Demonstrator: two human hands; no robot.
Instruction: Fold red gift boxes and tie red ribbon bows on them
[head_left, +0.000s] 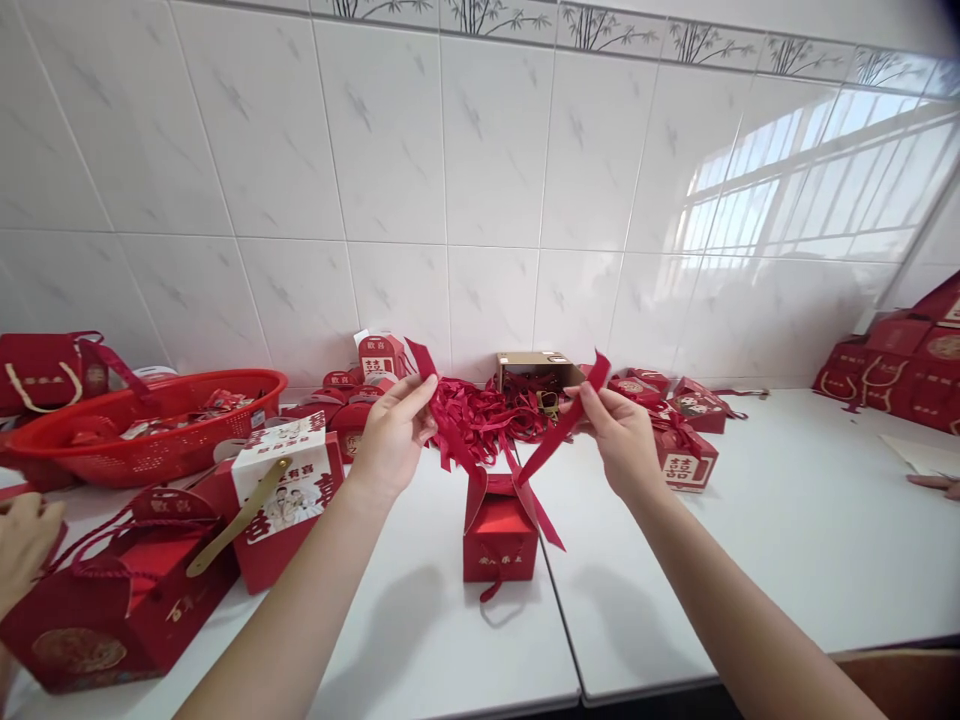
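Ribbon (551,445) | left hand (394,430), right hand (621,430): each pinching a length | box (500,545) lettering hard to read

Gold characters 歡喜 stand on the handle flap of the large red box (112,625) at lower left, with 百 and perhaps 年 on its side, while the white-and-red box (289,490) beside it reads 有喜 in red. The upright red box (381,358) at the back also carries 歡喜, above a 囍 sign, and the box at right (686,468) shows 囍; pale characters on the small red box (500,545) at centre seem to end in 上, the rest too small to read surely.
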